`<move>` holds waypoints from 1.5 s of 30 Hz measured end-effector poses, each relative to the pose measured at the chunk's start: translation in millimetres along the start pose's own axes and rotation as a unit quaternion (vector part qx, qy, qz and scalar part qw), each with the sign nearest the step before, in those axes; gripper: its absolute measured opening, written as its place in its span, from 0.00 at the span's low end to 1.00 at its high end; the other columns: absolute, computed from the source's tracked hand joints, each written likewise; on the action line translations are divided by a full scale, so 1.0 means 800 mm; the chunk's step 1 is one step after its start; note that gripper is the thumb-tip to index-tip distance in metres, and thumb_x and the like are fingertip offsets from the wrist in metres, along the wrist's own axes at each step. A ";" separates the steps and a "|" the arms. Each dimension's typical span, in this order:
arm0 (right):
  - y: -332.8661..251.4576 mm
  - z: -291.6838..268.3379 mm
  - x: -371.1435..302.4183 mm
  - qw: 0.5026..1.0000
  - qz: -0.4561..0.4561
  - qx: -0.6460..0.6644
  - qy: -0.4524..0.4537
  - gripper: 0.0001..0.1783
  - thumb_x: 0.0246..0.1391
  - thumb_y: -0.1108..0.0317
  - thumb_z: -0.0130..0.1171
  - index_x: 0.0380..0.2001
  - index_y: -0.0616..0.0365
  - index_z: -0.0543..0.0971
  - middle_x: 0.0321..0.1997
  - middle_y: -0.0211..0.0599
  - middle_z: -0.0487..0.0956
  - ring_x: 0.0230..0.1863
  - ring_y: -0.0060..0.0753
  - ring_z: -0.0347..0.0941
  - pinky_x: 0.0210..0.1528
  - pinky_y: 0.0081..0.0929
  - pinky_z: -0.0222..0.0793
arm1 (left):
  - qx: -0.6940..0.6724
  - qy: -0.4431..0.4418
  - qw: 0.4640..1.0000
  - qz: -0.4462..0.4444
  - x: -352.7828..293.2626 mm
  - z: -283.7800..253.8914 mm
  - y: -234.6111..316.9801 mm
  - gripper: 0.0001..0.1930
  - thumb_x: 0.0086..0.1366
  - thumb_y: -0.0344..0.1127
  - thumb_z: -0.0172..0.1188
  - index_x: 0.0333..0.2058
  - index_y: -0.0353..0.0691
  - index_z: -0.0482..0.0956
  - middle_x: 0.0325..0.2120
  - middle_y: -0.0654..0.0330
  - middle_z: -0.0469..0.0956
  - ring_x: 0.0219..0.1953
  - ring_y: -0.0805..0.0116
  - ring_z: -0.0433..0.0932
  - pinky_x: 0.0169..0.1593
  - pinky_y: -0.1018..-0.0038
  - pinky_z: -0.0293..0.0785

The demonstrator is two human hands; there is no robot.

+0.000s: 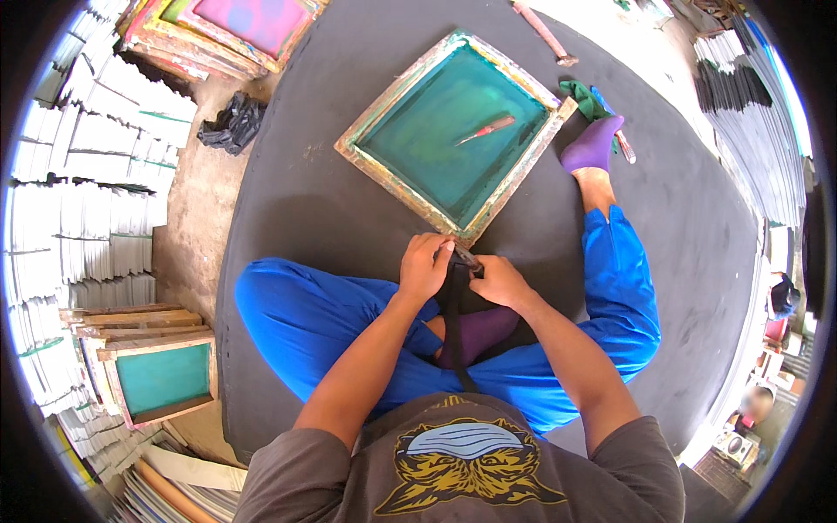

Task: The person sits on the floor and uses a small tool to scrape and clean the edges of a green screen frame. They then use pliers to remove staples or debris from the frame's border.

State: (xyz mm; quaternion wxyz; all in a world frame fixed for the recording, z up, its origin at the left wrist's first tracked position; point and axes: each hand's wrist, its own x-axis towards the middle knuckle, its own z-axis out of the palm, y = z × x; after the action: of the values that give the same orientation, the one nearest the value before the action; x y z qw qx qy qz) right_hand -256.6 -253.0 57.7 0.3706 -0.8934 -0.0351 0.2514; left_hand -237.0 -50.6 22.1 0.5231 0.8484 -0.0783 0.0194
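A wooden screen-printing frame (397,187) with green mesh lies on the dark table, one corner toward me. Just at that near corner, my left hand (425,266) is closed, its fingertips pinching the upper end of a black strip (452,314) that hangs down into my lap. My right hand (500,283) is wrapped round a dark metal hand tool (468,259), pliers or scissors; its jaws point at the left fingertips and I cannot tell which kind it is. On the mesh rests a screwdriver (493,127) with a red handle.
A hammer (547,37) lies at the far edge. By my purple-socked right foot (593,146) are a green cloth (586,99) and another handled tool (625,148). More frames (163,379) lean at the left, near stacked white sheets (105,209) and a black plastic bag (231,124).
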 end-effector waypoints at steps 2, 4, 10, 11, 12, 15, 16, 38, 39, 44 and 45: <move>-0.019 -0.005 0.003 0.985 0.083 0.112 -0.098 0.11 0.50 0.68 0.65 0.36 0.62 0.82 0.27 0.49 0.84 0.30 0.45 0.84 0.30 0.38 0.76 | -0.078 -0.023 0.993 -0.084 -0.009 0.003 -0.007 0.07 0.72 0.34 0.62 0.40 0.36 0.83 0.31 0.56 0.82 0.33 0.59 0.80 0.40 0.64 0.76; -0.009 0.004 0.007 0.958 0.093 0.208 -0.172 0.14 0.59 0.62 0.65 0.38 0.61 0.77 0.26 0.39 0.82 0.28 0.28 0.83 0.25 0.30 0.74 | -0.137 -0.036 0.978 -0.152 -0.012 0.003 -0.016 0.08 0.73 0.35 0.61 0.39 0.35 0.81 0.28 0.58 0.80 0.31 0.67 0.79 0.37 0.69 0.75; -0.012 0.003 0.002 0.876 0.234 0.376 -0.191 0.25 0.73 0.49 0.55 0.54 0.62 0.74 0.40 0.48 0.84 0.34 0.39 0.85 0.30 0.38 0.80 | -0.231 0.057 0.940 -0.245 -0.003 -0.009 -0.052 0.11 0.74 0.39 0.62 0.39 0.34 0.81 0.28 0.61 0.80 0.28 0.75 0.77 0.33 0.75 0.74; -0.011 0.001 0.001 0.872 0.253 0.381 -0.176 0.25 0.73 0.49 0.54 0.55 0.62 0.74 0.41 0.50 0.84 0.35 0.40 0.85 0.31 0.39 0.81 | -0.216 0.087 0.936 -0.263 0.004 -0.016 -0.053 0.11 0.74 0.38 0.63 0.38 0.34 0.81 0.27 0.61 0.80 0.27 0.75 0.77 0.32 0.75 0.73; -0.010 0.000 0.000 0.867 0.272 0.386 -0.162 0.25 0.73 0.49 0.54 0.56 0.63 0.74 0.41 0.51 0.84 0.36 0.41 0.85 0.31 0.40 0.81 | -0.171 0.116 0.938 -0.278 0.011 -0.025 -0.056 0.12 0.73 0.38 0.64 0.38 0.33 0.81 0.27 0.61 0.80 0.26 0.75 0.76 0.30 0.75 0.73; -0.017 -0.007 0.002 0.869 0.304 0.364 -0.141 0.26 0.73 0.50 0.54 0.56 0.64 0.74 0.41 0.52 0.84 0.37 0.43 0.85 0.32 0.42 0.82 | -0.136 0.207 0.905 -0.346 0.036 -0.053 -0.069 0.11 0.69 0.37 0.67 0.36 0.32 0.82 0.25 0.60 0.80 0.21 0.72 0.76 0.25 0.74 0.71; -0.021 -0.009 0.003 0.869 0.312 0.358 -0.139 0.26 0.73 0.50 0.55 0.56 0.64 0.74 0.41 0.52 0.84 0.36 0.43 0.85 0.32 0.42 0.82 | -0.137 0.232 0.894 -0.357 0.042 -0.058 -0.083 0.11 0.69 0.37 0.68 0.37 0.31 0.82 0.25 0.59 0.81 0.21 0.72 0.76 0.24 0.74 0.70; -0.072 -0.037 0.043 0.821 0.432 0.329 -0.175 0.23 0.71 0.60 0.55 0.53 0.73 0.69 0.32 0.59 0.77 0.28 0.55 0.80 0.27 0.54 0.79 | 0.271 -0.204 0.918 0.205 0.090 -0.050 -0.028 0.31 0.51 0.50 0.78 0.55 0.49 0.84 0.56 0.62 0.81 0.66 0.54 0.70 0.75 0.43 0.53; -0.071 -0.045 0.046 0.817 0.437 0.323 -0.191 0.22 0.72 0.59 0.55 0.53 0.72 0.70 0.32 0.59 0.78 0.29 0.56 0.81 0.29 0.54 0.80 | 0.271 -0.201 0.919 0.203 0.090 -0.047 -0.029 0.31 0.51 0.50 0.77 0.55 0.49 0.84 0.55 0.63 0.81 0.66 0.54 0.70 0.74 0.43 0.53; -0.056 -0.066 0.070 0.814 0.456 0.238 -0.270 0.21 0.72 0.50 0.53 0.48 0.61 0.73 0.39 0.62 0.81 0.37 0.57 0.83 0.39 0.55 0.81 | 0.269 -0.189 0.923 0.198 0.089 -0.038 -0.034 0.28 0.54 0.51 0.76 0.53 0.50 0.85 0.54 0.67 0.81 0.66 0.57 0.69 0.76 0.45 0.52; -0.055 -0.067 0.076 0.815 0.454 0.216 -0.289 0.22 0.73 0.47 0.53 0.46 0.58 0.74 0.40 0.64 0.82 0.38 0.58 0.84 0.40 0.56 0.81 | 0.270 -0.185 0.924 0.196 0.088 -0.037 -0.035 0.28 0.54 0.50 0.76 0.53 0.50 0.85 0.54 0.67 0.81 0.66 0.57 0.69 0.75 0.45 0.52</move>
State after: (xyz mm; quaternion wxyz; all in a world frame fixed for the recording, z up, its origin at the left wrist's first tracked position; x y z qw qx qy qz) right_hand -173.1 -240.6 93.8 0.3701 -0.5913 0.3246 0.6387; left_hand -161.9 -19.8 19.0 0.2362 0.9138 -0.3301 -0.0157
